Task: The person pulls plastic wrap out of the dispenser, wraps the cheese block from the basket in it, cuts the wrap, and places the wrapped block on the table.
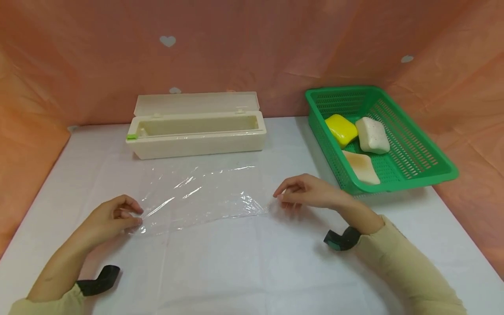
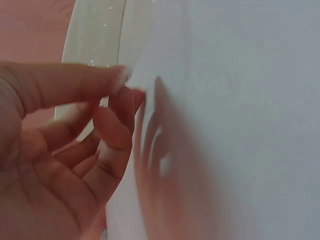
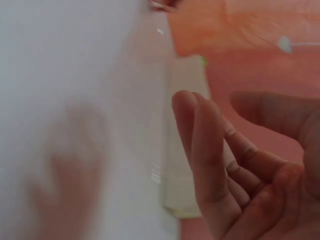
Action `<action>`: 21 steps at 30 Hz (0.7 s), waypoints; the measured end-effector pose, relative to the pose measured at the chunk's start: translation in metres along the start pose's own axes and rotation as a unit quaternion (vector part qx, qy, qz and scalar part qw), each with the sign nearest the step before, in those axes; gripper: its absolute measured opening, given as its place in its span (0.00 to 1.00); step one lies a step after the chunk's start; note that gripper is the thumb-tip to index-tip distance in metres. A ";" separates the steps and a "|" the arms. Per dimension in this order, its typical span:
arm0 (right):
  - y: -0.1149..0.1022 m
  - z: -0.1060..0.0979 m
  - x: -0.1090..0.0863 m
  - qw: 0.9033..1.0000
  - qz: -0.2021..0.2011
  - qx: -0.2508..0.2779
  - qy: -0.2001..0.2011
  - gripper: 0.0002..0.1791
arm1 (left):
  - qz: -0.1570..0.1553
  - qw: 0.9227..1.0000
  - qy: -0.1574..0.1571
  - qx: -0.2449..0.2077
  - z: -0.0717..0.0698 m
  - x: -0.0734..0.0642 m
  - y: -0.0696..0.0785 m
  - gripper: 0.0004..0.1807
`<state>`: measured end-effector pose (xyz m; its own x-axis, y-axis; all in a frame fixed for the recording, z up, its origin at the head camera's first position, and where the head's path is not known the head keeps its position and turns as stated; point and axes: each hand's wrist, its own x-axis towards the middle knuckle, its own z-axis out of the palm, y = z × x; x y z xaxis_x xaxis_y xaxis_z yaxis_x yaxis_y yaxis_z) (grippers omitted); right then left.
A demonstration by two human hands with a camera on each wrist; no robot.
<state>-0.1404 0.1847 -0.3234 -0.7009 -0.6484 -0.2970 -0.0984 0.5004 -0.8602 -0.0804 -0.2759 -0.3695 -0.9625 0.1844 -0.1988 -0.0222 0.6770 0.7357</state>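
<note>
A clear sheet of plastic wrap (image 1: 204, 199) stretches over the white table in front of a cream wrap dispenser box (image 1: 197, 146) whose lid stands raised. My left hand (image 1: 112, 218) pinches the sheet's near left corner between thumb and fingers; creases run out from that grip. In the left wrist view the left hand (image 2: 75, 140) is close over its shadow. Beside the sheet's right corner hovers my right hand (image 1: 307, 190), fingers loosely bent and holding nothing. The right wrist view shows a gap between the thumb and fingers of the right hand (image 3: 240, 155).
A green plastic basket (image 1: 417, 186) stands at the right, behind the right forearm. It holds a yellow soap-like block (image 1: 341, 130), a speckled white one (image 1: 372, 135) and a cream-and-tan one (image 1: 361, 167). A green slider (image 1: 131, 136) sits at the box's left end. Orange cloth (image 1: 252, 52) hangs behind.
</note>
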 end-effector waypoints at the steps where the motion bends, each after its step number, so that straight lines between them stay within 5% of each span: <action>1: -0.004 -0.006 -0.004 1.000 -0.002 -0.005 0.013 0.14 | 0.007 1.000 -0.004 -0.005 0.000 0.000 -0.001 0.15; 8: -0.026 -0.050 -0.037 0.994 -0.008 -0.014 0.112 0.14 | 0.008 0.998 -0.050 -0.022 -0.006 -0.006 -0.004 0.21; 15: -0.026 -0.090 -0.063 0.974 0.041 -0.060 0.213 0.19 | 0.003 0.998 -0.065 -0.025 -0.007 -0.008 -0.008 0.23; 21: -0.012 -0.115 -0.071 0.957 0.112 -0.146 0.225 0.21 | 0.028 0.996 -0.075 -0.032 -0.006 -0.008 -0.013 0.23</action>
<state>-0.1706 0.2908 -0.2440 -0.9541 -0.2261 -0.1964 -0.0562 0.7793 -0.6242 -0.0743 -0.2900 -0.3739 -0.9120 0.3276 -0.2468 0.0081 0.6161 0.7876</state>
